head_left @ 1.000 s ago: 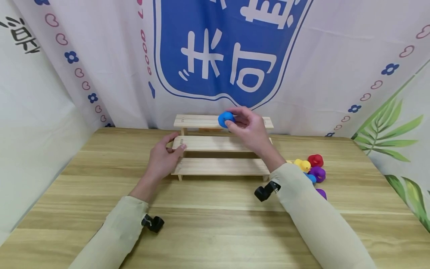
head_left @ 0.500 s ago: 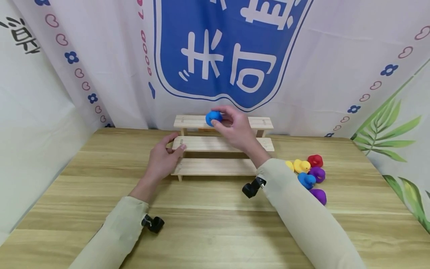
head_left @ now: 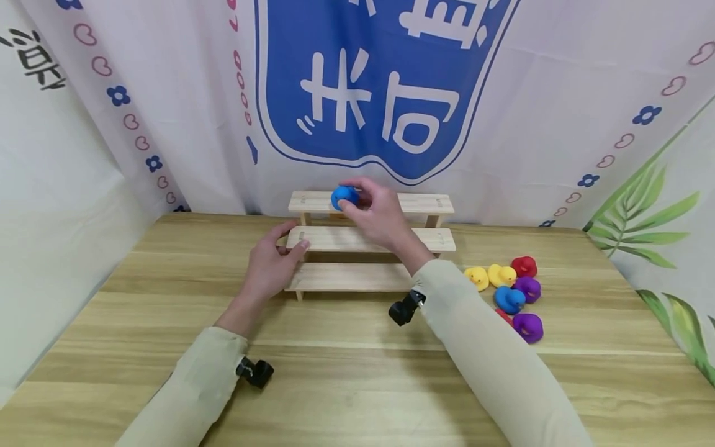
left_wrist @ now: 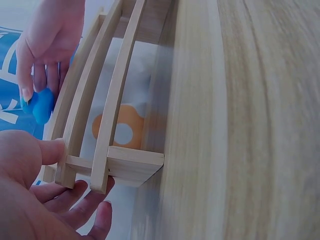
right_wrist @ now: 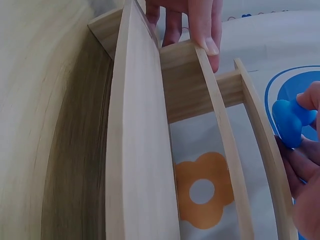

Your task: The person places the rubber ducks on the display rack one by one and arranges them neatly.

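A three-tier wooden shelf [head_left: 346,276] stands on the table. My right hand [head_left: 381,214] pinches a blue rubber duck [head_left: 343,198] between thumb and fingers at the top tier, left of its middle. In the right wrist view the duck [right_wrist: 291,122] appears beside the top board's edge; whether it touches the board I cannot tell. My left hand [head_left: 272,261] grips the left end of the middle tier, thumb on the board. The left wrist view shows that thumb [left_wrist: 51,151] against the boards, with the fingers curled around their ends.
Right of the shelf lies a group of rubber ducks: yellow [head_left: 501,275], red [head_left: 524,266], blue [head_left: 509,300] and purple [head_left: 527,328]. One red duck is partly hidden by my right sleeve. A printed curtain [head_left: 212,124] hangs close behind the shelf.
My right hand has carried the blue duck leftward along the top tier. More of the ducks on the right now show from behind the sleeve. My left hand has stayed put.
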The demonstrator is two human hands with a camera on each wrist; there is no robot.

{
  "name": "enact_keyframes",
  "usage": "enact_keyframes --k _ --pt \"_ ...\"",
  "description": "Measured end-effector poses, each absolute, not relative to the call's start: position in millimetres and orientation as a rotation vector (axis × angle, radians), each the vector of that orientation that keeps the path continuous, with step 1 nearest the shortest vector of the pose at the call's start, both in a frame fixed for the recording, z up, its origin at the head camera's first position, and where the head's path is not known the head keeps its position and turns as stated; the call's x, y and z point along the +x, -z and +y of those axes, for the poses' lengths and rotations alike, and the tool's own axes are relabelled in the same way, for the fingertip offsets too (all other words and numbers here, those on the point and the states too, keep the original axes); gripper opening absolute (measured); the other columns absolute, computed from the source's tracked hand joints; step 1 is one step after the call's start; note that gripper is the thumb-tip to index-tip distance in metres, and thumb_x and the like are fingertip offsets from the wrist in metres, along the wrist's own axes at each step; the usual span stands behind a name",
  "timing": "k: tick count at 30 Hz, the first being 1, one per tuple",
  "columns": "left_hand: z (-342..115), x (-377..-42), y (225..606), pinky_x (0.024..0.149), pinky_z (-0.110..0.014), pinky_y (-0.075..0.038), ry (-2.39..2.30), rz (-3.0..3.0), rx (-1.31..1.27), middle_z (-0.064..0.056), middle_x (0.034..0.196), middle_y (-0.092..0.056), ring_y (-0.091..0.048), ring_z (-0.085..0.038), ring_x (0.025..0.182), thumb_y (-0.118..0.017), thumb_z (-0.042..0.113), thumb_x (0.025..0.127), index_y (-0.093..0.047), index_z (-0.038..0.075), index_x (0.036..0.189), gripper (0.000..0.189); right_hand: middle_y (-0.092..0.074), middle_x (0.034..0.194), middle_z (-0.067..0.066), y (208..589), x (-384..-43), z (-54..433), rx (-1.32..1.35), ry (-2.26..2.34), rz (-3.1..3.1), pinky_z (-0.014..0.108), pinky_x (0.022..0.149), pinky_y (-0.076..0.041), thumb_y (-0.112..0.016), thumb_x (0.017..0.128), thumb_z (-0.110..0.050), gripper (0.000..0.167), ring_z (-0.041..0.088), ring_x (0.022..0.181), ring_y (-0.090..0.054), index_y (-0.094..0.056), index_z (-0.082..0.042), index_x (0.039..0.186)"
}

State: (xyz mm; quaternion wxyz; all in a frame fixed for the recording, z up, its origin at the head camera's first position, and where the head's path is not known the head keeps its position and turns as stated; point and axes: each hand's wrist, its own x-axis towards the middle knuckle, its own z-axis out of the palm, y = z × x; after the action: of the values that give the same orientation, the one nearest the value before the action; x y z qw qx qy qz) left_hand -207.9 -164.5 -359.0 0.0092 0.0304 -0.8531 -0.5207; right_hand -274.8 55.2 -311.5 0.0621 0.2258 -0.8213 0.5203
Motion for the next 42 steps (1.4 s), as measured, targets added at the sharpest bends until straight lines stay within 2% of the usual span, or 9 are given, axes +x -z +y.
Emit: enact_keyframes --k 9,15,23,28,34,42 --pt "-161 -212 359 0.063 -0.025 -0.053 1.634 -2.661 0.116 -0.010 0.162 -0.050 -0.066 -0.018 0.089 -0.064 0.035 0.107 -0.040 0.023 0.165 0.064 -0.069 0.139 0.012 307 -277 42 0.703 -1.567 -2.509 0.042 0.107 -0.057 -0.070 0.104 -0.021 0.040 0.026 0.115 -0.067 -0.065 -0.009 0.142" --pt "-163 -211 359 0.065 -0.025 -0.053 1.581 -2.676 0.119 -0.010 0.165 -0.047 -0.066 -0.018 0.091 -0.064 0.036 0.107 -0.041 0.022 0.164 0.063 -0.069 0.140 0.010 308 -281 34 0.674 -1.592 -2.524 0.040 0.109 -0.056 -0.070 0.104 -0.024 0.039 0.024 0.118 -0.067 -0.065 -0.012 0.142" --pt "-164 -211 359 0.061 -0.025 -0.052 1.582 -2.668 0.114 -0.013 0.157 -0.055 -0.065 -0.015 0.083 -0.064 0.036 0.107 -0.041 0.021 0.164 0.063 -0.066 0.143 0.007 305 -284 26 0.639 -1.560 -2.590 0.041 0.112 -0.054 -0.067 0.106 -0.026 0.040 0.023 0.119 -0.063 -0.063 -0.015 0.144" --pt "-164 -211 360 0.059 -0.024 -0.052 1.606 -2.656 0.104 -0.012 0.159 -0.053 -0.064 -0.013 0.080 -0.064 0.035 0.107 -0.041 0.020 0.164 0.063 -0.061 0.149 0.005 301 -284 24 0.641 -1.550 -2.671 0.041 0.117 -0.050 -0.063 0.108 -0.026 0.041 0.023 0.126 -0.060 -0.059 -0.017 0.148" --pt "-164 -210 360 0.062 -0.024 -0.053 1.600 -2.658 0.090 -0.011 0.165 -0.047 -0.066 -0.015 0.086 -0.064 0.034 0.107 -0.041 0.019 0.164 0.063 -0.060 0.152 0.006 299 -284 26 0.650 -1.544 -2.710 0.040 0.117 -0.050 -0.059 0.110 -0.025 0.043 0.023 0.131 -0.061 -0.056 -0.016 0.153" --pt "-164 -209 360 0.060 -0.024 -0.051 1.570 -2.664 0.094 -0.012 0.161 -0.050 -0.063 -0.013 0.082 -0.064 0.035 0.107 -0.042 0.020 0.164 0.063 -0.057 0.158 0.004 299 -284 26 0.645 -1.500 -2.729 0.040 0.120 -0.048 -0.056 0.112 -0.026 0.047 0.022 0.140 -0.058 -0.052 -0.018 0.158"
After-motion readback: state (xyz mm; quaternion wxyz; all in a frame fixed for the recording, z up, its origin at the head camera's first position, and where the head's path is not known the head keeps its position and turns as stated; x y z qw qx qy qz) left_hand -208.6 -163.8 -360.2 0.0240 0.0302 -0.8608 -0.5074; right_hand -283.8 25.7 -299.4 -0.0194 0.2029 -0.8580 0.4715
